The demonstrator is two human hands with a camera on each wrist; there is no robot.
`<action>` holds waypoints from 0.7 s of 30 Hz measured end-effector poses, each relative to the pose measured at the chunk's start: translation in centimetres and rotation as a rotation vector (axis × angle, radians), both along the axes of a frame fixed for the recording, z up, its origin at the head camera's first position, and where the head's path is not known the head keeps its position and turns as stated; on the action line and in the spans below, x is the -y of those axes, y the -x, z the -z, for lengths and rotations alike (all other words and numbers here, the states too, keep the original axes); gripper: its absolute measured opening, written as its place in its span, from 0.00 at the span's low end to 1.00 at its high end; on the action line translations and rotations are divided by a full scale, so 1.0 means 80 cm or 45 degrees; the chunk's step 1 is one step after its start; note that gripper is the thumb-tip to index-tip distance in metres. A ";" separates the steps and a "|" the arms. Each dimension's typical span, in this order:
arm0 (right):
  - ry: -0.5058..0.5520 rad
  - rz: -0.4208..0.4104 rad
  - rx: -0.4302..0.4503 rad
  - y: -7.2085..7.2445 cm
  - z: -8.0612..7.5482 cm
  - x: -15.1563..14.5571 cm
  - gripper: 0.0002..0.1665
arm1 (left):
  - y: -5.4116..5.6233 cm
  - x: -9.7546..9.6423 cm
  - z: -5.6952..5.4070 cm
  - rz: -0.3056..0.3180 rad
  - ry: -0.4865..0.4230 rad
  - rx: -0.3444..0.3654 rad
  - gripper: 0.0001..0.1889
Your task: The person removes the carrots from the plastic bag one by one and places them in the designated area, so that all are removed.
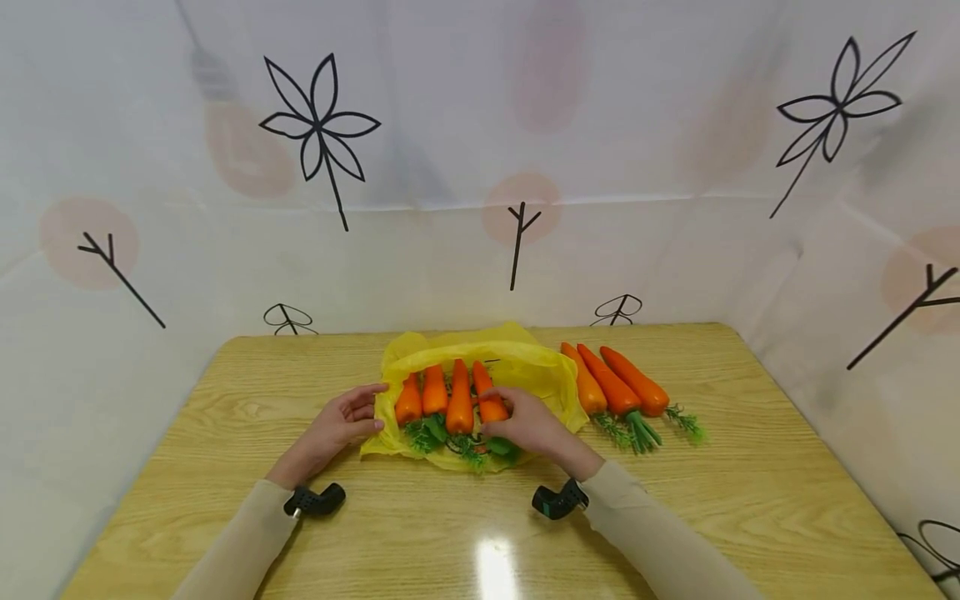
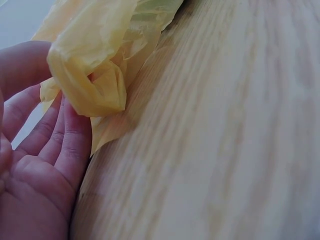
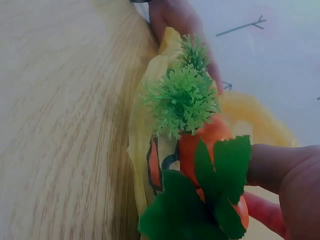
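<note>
A yellow plastic bag (image 1: 532, 375) lies spread on the table with several orange carrots (image 1: 459, 400) side by side on it, green tops toward the person. My right hand (image 1: 525, 421) grips the rightmost of these carrots (image 1: 482, 379), its fingers and thumb on either side. In the right wrist view, green leaves (image 3: 185, 210) partly cover that carrot. At the bag's left edge, my left hand (image 1: 347, 419) holds the plastic. The left wrist view has the folded yellow edge (image 2: 95, 75) between the thumb and the fingers.
Three more carrots (image 1: 617, 387) with green tops lie right of the bag, close against its edge. The wooden table (image 1: 375, 533) ends at a pale cloth backdrop (image 1: 420, 275) with printed plants. Each wrist wears a black device (image 1: 315, 500).
</note>
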State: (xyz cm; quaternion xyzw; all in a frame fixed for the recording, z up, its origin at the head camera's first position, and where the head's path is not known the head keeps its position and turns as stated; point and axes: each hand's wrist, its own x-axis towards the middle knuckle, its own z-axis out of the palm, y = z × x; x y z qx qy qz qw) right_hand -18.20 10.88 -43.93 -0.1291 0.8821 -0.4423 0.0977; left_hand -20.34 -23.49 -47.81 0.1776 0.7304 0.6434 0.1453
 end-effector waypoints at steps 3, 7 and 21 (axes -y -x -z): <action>0.008 0.025 -0.010 0.001 0.003 -0.001 0.27 | 0.000 0.000 -0.001 0.003 0.003 -0.001 0.33; 0.015 0.036 -0.022 0.001 0.006 -0.002 0.25 | -0.001 0.000 -0.002 -0.001 0.011 -0.001 0.33; 0.107 0.115 0.008 -0.004 0.007 -0.006 0.21 | -0.001 0.000 0.000 -0.011 -0.011 -0.014 0.33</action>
